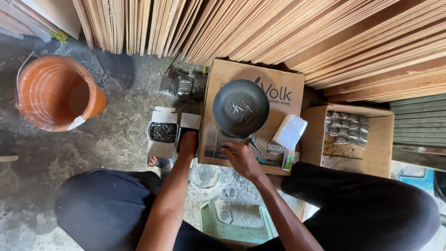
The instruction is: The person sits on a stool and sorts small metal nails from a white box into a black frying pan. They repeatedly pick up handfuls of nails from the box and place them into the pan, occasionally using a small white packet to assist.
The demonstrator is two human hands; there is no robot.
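The fingers of the right hand (241,158) are curled narrowly on the near edge of a closed cardboard carton (274,93), just below a dark round pan (241,108) in which a few loose nails (241,108) are scattered. The left hand (188,143) is reached into a small open box (188,125) beside the carton's left edge; whether anything is held there cannot be told. Another small box of nails (162,132) is placed further left, and an orange bucket (55,93) stands well apart.
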